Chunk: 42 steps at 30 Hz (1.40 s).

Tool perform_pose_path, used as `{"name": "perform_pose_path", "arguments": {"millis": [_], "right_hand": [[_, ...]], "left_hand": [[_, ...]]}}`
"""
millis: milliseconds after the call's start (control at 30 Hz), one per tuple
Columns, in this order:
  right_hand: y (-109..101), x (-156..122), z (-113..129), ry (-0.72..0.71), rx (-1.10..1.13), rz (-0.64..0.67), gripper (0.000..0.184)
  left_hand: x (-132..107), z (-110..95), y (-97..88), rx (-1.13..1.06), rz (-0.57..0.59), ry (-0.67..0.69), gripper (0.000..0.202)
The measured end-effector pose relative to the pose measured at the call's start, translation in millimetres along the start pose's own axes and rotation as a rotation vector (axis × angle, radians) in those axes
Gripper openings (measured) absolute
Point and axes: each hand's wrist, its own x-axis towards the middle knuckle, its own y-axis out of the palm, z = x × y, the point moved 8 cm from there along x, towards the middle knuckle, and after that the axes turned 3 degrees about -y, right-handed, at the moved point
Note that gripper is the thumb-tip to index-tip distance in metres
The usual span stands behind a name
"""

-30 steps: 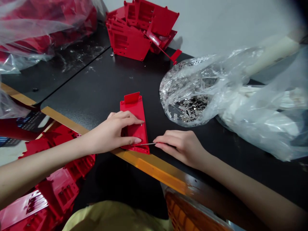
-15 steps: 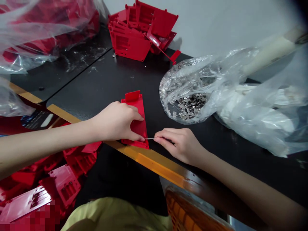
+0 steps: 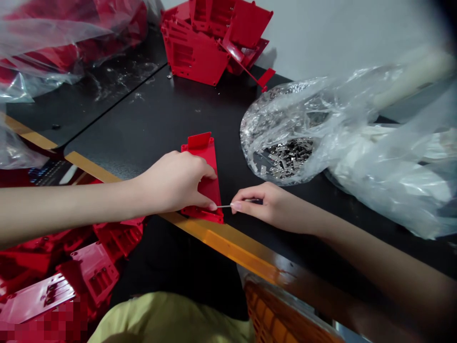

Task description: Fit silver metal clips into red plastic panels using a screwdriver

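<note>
Your left hand (image 3: 174,183) lies across the red plastic part (image 3: 210,166), thumb and forefinger spread apart on it, at the front of the black table (image 3: 143,126), by its yellow edge (image 3: 246,252). Your right hand (image 3: 273,206) pinches a thin metal rod (image 3: 223,206) between thumb and fingers (its far tip meets your left thumb), near the clear bag (image 3: 323,114) of metal pieces (image 3: 291,157).

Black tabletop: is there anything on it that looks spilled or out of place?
Yes: a small dark bit lies alone at picture left, and a small shiny bit near the stacked red parts. Both look stray, each lying by itself.
</note>
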Motion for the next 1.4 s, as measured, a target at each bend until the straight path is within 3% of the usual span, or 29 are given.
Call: {"name": "perform_pose_path", "arguments": {"millis": [233,333,433,500,600,633,667,733,800,900,967,1033,1100,1133,1200,1267,1333,1400], "right_hand": [[8.9,8.4,-12.3,0.214,0.176,0.181,0.034],[12.4,7.5,-13.4,0.231,0.255,0.185,0.035],[6.2,-2.0,-19.0,0.264,0.311,0.111,0.036],[-0.9,-14.9,-20.5,0.271,0.399,0.055,0.036],[-17.6,-38.5,-7.8,0.141,0.523,-0.092,0.032],[-25.2,-47.3,-2.1,0.089,0.492,-0.183,0.031],[-31.5,-55.9,3.8,0.049,0.430,-0.274,0.030],[-37.4,-69.4,15.6,0.005,0.241,-0.422,0.025],[-39.4,-75.8,27.0,-0.020,0.022,-0.549,0.022],[-41.5,-71.9,28.6,0.073,-0.145,-0.661,0.028],[-39.2,-61.6,18.0,0.192,-0.012,-0.600,0.035],[-29.3,-49.6,11.3,0.259,0.221,-0.433,0.036],[-23.4,-42.6,14.6,0.246,0.377,-0.329,0.032],[-24.9,-40.7,18.6,0.213,0.404,-0.339,0.030],[-36.7,-40.2,28.4,0.099,0.417,-0.505,0.025],[-53.1,-45.2,38.9,-0.074,0.483,-0.800,0.014],[-64.4,-52.6,45.4,-0.262,0.621,-1.103,0.022],[-67.1,-50.2,49.3,-0.395,0.776,-1.268,0.038]], "left_hand": [[5.3,5.1,7.2,-0.066,0.048,-0.061,0.046],[8.3,9.8,9.6,-0.165,0.068,-0.085,0.048],[4.9,12.9,11.6,-0.369,0.076,-0.052,0.048],[-5.6,14.6,5.8,-0.490,-0.044,0.005,0.041],[-41.3,30.2,-7.7,-0.504,-0.467,-0.027,0.025],[-54.9,33.6,-5.5,-0.463,-0.561,-0.039,0.020],[-66.1,33.4,0.8,-0.422,-0.602,-0.013,0.017],[-86.0,23.0,15.0,-0.311,-0.678,0.178,0.013],[-97.3,17.8,34.0,-0.214,-0.711,0.307,0.025],[-95.6,20.7,60.9,-0.172,-0.651,0.346,0.038],[-89.9,22.0,73.4,-0.171,-0.575,0.343,0.047],[-85.4,22.1,79.5,-0.149,-0.525,0.317,0.051],[-84.2,21.1,76.7,-0.088,-0.561,0.288,0.038],[-86.5,18.2,71.1,-0.044,-0.635,0.307,0.030],[-96.1,8.8,57.7,0.057,-0.845,0.410,0.024],[-104.1,1.1,48.9,0.127,-1.007,0.515,0.022],[-103.7,-1.4,44.7,0.152,-1.045,0.550,0.019],[-101.3,-1.3,42.2,0.157,-1.040,0.541,0.018]]}}
